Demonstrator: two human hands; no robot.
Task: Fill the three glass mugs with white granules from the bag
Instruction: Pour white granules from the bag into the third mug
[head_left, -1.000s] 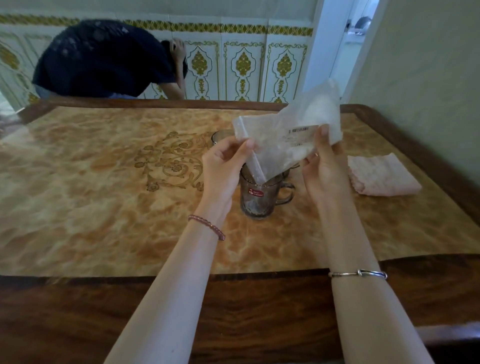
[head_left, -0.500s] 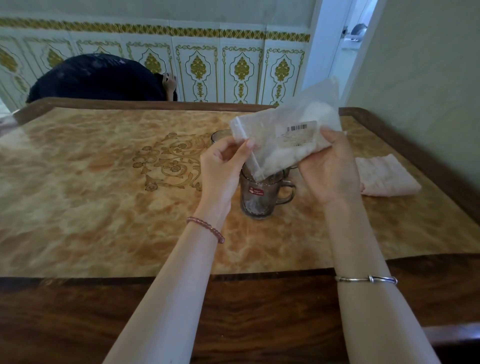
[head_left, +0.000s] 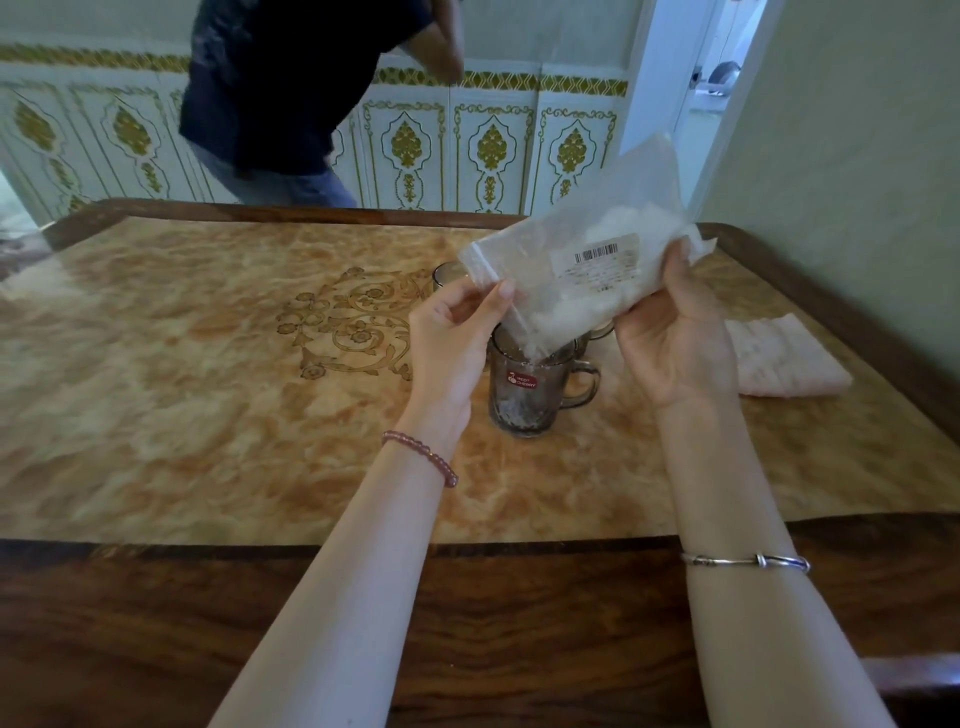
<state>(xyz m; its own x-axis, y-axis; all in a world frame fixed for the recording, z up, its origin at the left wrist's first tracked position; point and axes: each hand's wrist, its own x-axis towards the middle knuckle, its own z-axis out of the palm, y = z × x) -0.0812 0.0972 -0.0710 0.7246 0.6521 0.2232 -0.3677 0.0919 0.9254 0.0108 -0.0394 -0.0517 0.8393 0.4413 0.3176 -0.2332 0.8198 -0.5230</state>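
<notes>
A clear plastic bag (head_left: 576, 260) of white granules, with a barcode label, is tilted down to the left over the nearest glass mug (head_left: 524, 395). Its open corner sits at the mug's rim, and some granules lie in the mug's bottom. My left hand (head_left: 457, 338) pinches the bag's lower edge near the opening. My right hand (head_left: 670, 338) grips the bag's raised end from below. A second mug (head_left: 448, 274) shows behind the bag at the left. A third mug (head_left: 597, 332) is mostly hidden behind the bag and the first mug.
A folded pinkish cloth (head_left: 779, 358) lies on the table to the right of my right hand. The marble-patterned table (head_left: 208, 389) has a raised dark wooden rim. A person in dark clothes (head_left: 291, 93) stands beyond the far edge.
The bag's raised end has dropped a little and my right hand has shifted lower on it. The person behind the table has risen from bending down to standing.
</notes>
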